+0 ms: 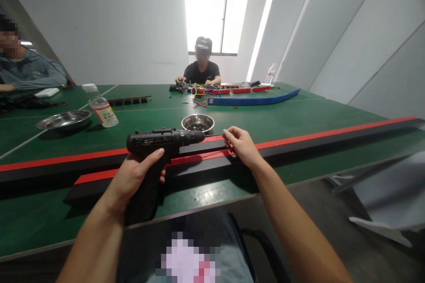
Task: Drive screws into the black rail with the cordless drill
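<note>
My left hand (137, 172) is wrapped round the grip of a black cordless drill (156, 141), which points to the right above the table. A long thin bit (214, 135) sticks out of its chuck. At the bit's tip, the thumb and fingers of my right hand (241, 143) are pinched together; whatever small thing they hold there is hidden. Below the drill lie two long black bars with red top faces, a nearer bar (96, 177) and a farther bar (66, 160). Just behind the drill stands a small steel bowl (198, 118) with many small dark pieces inside.
On the green table (159, 117) are a steel dish (64, 120), a labelled bottle (104, 112), a dark strip (129, 101) and a long blue strip (252, 100). Across the table a person (202, 68) sits behind coloured wires and red parts. Another person (29, 68) sits at the left.
</note>
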`<state>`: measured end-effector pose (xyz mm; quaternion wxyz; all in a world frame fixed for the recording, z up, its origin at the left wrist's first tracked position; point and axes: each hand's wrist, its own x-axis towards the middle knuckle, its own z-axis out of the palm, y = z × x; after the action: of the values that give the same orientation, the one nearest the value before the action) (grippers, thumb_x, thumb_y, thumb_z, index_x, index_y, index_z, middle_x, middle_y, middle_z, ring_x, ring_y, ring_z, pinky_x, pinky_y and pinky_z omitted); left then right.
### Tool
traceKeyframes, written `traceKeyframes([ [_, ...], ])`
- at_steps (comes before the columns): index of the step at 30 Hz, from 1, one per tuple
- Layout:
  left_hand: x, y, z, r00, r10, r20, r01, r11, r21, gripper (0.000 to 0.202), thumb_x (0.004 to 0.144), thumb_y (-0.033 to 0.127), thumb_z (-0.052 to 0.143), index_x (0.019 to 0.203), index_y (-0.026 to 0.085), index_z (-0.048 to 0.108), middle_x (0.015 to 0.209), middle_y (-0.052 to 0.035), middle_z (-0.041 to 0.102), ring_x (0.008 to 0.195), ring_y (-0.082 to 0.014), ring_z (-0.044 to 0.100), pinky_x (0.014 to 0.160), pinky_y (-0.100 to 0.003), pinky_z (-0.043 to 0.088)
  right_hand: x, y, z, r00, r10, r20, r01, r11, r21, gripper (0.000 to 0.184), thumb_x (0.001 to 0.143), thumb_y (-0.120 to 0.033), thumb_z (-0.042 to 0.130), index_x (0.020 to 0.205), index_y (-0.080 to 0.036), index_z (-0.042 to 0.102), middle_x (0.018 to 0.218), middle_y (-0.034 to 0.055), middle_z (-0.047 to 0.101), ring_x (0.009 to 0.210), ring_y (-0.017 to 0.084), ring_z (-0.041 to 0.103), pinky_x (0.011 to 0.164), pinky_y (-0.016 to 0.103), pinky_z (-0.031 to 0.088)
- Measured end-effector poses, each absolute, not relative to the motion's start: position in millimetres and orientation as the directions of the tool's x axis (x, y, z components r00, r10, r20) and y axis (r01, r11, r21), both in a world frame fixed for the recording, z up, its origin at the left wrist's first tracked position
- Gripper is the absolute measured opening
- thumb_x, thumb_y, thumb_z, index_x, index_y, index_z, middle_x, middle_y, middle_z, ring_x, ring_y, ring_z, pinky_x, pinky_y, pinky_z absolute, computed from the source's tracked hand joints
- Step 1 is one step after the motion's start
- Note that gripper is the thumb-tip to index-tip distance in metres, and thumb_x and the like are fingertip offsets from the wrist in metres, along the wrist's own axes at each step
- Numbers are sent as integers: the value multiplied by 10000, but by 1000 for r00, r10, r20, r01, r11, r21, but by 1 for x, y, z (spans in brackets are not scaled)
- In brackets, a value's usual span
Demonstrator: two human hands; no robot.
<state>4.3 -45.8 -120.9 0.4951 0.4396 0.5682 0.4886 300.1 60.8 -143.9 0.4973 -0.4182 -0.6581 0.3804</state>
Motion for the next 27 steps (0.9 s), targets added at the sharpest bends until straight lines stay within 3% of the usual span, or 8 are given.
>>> traceKeyframes([
  [15,3,-48,-110,-153,979,-134,58,145,988,405,776,545,745,759,144,692,612,-57,692,499,-178,644,494,-268,520,298,63,-146,-99,936,338,133,349,-928,429,857,-603,654,735,-200,573,630,-9,573,569,126,502,537,265,392],
  [20,-21,-53,-71,-87,996,-14,365,45,930,438,781,581,714,696,152,681,570,-57,680,507,-181,624,527,-272,523,297,63,-146,-34,945,326,96,327,-940,418,838,-590,679,737,-193,594,622,-15,574,556,119,497,535,258,395],
  [23,-37,-57,-39,-136,991,-2,555,78,828,499,719,612,749,882,141,727,686,-64,736,582,-214,651,534,-295,532,297,62,-145,-27,946,323,73,324,-943,418,821,-588,694,736,-191,598,619,-19,569,550,115,487,530,253,389],
  [27,-48,-62,0,-28,995,99,799,-37,600,588,698,624,762,1101,197,745,978,-52,787,864,-258,702,795,-352,574,298,60,-144,-40,940,339,72,341,-937,419,832,-584,685,725,-190,590,613,-23,557,553,114,482,529,248,378],
])
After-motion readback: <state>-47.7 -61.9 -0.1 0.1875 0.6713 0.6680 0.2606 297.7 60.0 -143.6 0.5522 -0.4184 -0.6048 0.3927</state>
